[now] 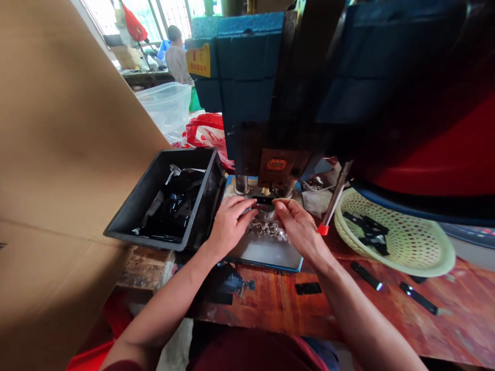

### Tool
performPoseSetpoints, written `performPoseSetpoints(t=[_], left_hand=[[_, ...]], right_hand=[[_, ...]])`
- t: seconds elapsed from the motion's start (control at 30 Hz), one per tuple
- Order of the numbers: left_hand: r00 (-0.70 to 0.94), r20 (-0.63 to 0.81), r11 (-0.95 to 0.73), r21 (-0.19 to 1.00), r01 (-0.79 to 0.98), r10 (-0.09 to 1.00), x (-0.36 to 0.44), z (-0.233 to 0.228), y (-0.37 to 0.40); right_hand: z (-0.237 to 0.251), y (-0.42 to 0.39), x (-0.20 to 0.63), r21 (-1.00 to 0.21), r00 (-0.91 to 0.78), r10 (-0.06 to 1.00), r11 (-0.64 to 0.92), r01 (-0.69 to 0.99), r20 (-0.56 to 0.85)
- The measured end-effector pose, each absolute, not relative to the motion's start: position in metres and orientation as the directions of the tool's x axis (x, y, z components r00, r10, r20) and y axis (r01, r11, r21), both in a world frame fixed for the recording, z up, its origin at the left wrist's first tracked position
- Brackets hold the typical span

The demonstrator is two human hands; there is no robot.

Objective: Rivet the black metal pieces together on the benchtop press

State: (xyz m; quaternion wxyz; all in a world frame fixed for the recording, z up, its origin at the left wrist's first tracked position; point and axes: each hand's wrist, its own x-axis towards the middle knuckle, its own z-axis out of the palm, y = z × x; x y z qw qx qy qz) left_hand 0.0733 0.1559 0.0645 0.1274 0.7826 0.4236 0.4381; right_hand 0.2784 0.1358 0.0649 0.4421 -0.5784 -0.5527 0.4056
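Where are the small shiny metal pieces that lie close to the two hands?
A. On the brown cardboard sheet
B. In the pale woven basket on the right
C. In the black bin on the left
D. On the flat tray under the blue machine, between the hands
D: the pile of small shiny metal pieces lies on the flat tray between the left hand and the right hand; the black bin and the basket hold dark strips.

bin point(131, 216) left of press point(270, 103), basket point(425, 247) right
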Motion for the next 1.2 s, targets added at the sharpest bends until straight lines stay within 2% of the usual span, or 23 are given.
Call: performPoseSetpoints(t=[0.2,0.4,0.53,0.6,0.7,0.8,0.87,1.0,1.2], left_hand=[[0.203,0.427,-0.47,0.75,0.464,0.881,0.077,0.067,0.183],[0.132,0.303,-0.331,0.884,0.33,0.944,0.077,0.075,0.172],[0.207,0.138,-0.184,0.958,0.222,0.968,0.08,0.078,0.159],[0.228,0.109,-0.159,0.964,0.214,0.967,0.08,0.077,0.154],[0.223,0.254,-0.314,0.899,0.305,0.941,0.079,0.077,0.15],[0.299,0.486,-0.57,0.701,0.427,0.821,0.075,0.077,0.15],[0.365,0.562,-0.668,0.576,0.471,0.742,0.073,0.077,0.153],[0.381,0.584,-0.686,0.494,0.534,0.717,0.074,0.075,0.164],[0.301,0.53,-0.592,0.55,0.589,0.793,0.08,0.068,0.188]], right_hand=[[0.062,0.126,0.281,-0.956,0.013,1.0,0.001,0.292,0.006],[0.062,0.123,0.275,-0.952,0.044,0.998,0.025,0.305,0.041],[0.063,0.126,0.269,-0.978,-0.016,1.0,-0.014,0.206,-0.017],[0.066,0.126,0.266,-0.991,-0.053,0.996,-0.069,0.114,-0.076],[0.073,0.126,0.267,-0.983,-0.11,0.977,-0.184,-0.023,-0.18],[0.079,0.128,0.27,-0.96,-0.17,0.958,-0.251,-0.123,-0.229],[0.08,0.13,0.271,-0.951,-0.189,0.955,-0.261,-0.169,-0.228],[0.077,0.132,0.268,-0.959,-0.142,0.97,-0.22,-0.178,-0.197],[0.072,0.124,0.273,-0.984,-0.012,0.987,-0.158,-0.082,-0.157]])
